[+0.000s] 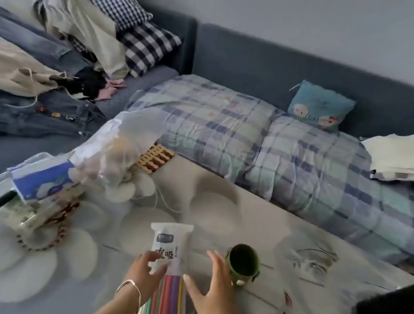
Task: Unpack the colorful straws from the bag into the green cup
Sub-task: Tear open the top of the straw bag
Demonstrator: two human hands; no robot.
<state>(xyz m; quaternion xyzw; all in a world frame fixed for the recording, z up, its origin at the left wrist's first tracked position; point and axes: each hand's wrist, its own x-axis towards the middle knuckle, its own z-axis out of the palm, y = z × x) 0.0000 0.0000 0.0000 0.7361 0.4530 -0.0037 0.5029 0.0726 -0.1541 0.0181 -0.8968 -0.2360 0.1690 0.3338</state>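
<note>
A long clear bag of colorful straws (168,280) with a white printed top lies on the flower-patterned table cover, pointing away from me. My left hand (145,268) grips the bag at its left edge near the middle. My right hand (210,289) hovers spread and relaxed just right of the bag, holding nothing. The green cup (242,263) stands upright directly beyond my right hand's fingers, its mouth showing dark inside.
A black bottle (398,306) lies on its side at the right. A clear box with a blue card (35,182), beads and a crumpled plastic bag (120,154) crowd the left. A plaid quilt (268,150) lies behind the table.
</note>
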